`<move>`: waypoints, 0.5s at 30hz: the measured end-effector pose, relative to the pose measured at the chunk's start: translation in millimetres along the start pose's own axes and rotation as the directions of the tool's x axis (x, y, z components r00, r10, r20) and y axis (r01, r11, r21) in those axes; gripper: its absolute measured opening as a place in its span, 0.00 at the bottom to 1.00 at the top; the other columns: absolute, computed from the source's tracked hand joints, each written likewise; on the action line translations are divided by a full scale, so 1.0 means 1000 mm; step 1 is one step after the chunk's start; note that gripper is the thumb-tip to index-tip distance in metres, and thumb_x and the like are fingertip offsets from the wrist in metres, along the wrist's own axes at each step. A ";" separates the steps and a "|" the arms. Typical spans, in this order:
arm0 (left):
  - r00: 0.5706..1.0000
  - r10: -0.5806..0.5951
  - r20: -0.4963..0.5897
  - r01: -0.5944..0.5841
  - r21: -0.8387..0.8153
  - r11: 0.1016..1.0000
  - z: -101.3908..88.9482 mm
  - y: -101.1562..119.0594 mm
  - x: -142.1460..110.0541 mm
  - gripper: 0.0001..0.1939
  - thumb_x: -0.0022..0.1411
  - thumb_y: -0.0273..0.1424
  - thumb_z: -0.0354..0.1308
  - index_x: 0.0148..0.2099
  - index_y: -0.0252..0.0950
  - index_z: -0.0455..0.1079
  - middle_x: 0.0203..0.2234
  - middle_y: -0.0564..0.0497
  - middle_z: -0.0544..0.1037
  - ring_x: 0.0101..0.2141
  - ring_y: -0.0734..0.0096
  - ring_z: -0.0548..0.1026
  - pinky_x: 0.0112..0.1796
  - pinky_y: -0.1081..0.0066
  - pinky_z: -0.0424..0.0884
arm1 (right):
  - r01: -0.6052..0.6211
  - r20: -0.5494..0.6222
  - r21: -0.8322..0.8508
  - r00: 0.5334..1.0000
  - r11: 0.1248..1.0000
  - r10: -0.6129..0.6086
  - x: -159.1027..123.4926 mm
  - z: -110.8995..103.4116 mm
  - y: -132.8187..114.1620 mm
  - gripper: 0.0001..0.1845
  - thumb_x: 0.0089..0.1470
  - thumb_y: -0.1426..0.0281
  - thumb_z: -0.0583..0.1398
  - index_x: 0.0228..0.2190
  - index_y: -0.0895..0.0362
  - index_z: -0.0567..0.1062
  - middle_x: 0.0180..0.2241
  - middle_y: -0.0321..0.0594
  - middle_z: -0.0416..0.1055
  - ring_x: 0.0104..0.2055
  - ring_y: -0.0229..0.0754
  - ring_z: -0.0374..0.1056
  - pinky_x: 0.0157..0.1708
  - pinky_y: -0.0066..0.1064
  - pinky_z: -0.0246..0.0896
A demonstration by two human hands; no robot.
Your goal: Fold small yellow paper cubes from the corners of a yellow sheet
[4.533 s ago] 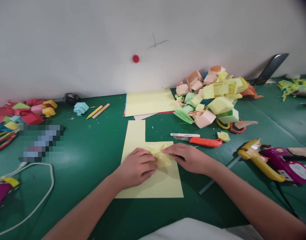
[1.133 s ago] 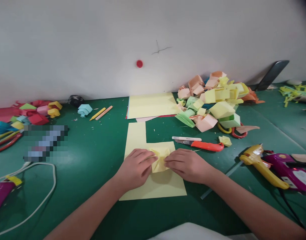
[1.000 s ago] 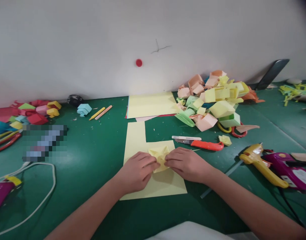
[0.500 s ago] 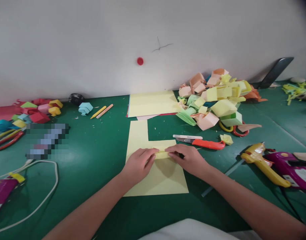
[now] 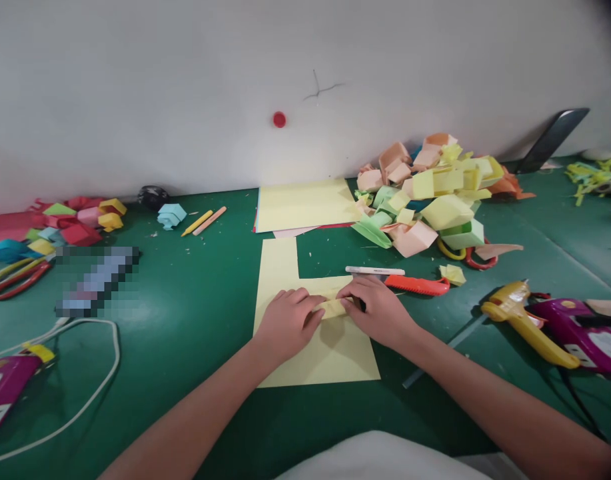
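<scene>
Paper strip (image 5: 335,309), pale yellow, folded, creased

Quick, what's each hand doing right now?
Left hand: closed, pinching one end of the folded yellow paper.
Right hand: closed, pinching the other end.

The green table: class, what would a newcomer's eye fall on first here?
Probably the big heap of folded pastel paper, at the table's far right against the wall. Then the red-handled cutter in front of it, and the yellow glue gun farther right, beside a purple power strip.
</scene>
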State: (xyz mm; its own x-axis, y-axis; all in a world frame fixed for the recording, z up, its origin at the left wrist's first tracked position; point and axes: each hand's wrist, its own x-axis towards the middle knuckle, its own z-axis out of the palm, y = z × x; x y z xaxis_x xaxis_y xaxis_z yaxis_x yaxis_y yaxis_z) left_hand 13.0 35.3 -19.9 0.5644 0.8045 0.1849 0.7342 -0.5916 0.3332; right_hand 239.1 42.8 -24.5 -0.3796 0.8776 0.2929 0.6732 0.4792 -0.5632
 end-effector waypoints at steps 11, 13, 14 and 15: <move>0.999 0.035 -0.012 -0.034 0.044 0.998 0.002 -0.003 -0.003 0.18 0.69 0.40 0.56 0.55 0.38 0.73 0.39 0.47 0.74 0.37 0.62 0.72 0.38 0.60 0.70 | -0.022 0.140 0.064 0.990 0.998 0.012 0.000 -0.015 0.000 0.06 0.57 0.72 0.62 0.28 0.54 0.75 0.25 0.35 0.74 0.30 0.42 0.66 0.35 0.37 0.59; 0.999 0.039 -0.014 -0.038 0.041 0.998 0.001 -0.002 -0.004 0.17 0.69 0.39 0.55 0.56 0.38 0.73 0.39 0.47 0.74 0.37 0.62 0.72 0.39 0.60 0.71 | 0.001 0.165 0.086 0.986 0.996 -0.015 0.001 -0.019 0.001 0.07 0.58 0.71 0.63 0.27 0.54 0.76 0.25 0.35 0.75 0.29 0.41 0.67 0.35 0.36 0.59; 0.999 0.041 -0.016 -0.040 0.042 0.998 0.000 -0.002 -0.004 0.17 0.70 0.38 0.54 0.56 0.38 0.73 0.39 0.47 0.74 0.37 0.62 0.72 0.39 0.60 0.71 | 0.008 0.167 0.089 0.986 0.996 -0.023 0.000 -0.020 0.002 0.06 0.58 0.70 0.63 0.28 0.54 0.76 0.25 0.35 0.75 0.29 0.41 0.68 0.35 0.36 0.60; 0.999 0.043 -0.020 -0.042 0.045 0.998 0.000 -0.002 -0.004 0.17 0.71 0.37 0.52 0.56 0.38 0.73 0.39 0.47 0.74 0.37 0.63 0.72 0.39 0.61 0.71 | 0.010 0.161 0.090 0.987 0.996 -0.024 0.000 -0.021 0.002 0.04 0.58 0.70 0.63 0.30 0.54 0.77 0.26 0.35 0.76 0.29 0.42 0.69 0.35 0.36 0.61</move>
State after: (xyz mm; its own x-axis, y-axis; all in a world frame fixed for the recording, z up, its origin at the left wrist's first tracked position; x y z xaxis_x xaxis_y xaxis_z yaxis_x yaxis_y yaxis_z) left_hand 9.1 33.1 -21.8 0.5877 0.7792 0.2180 0.7259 -0.6268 0.2833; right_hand 253.8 44.4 -9.6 -0.4933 0.8515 0.1781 0.6096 0.4844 -0.6275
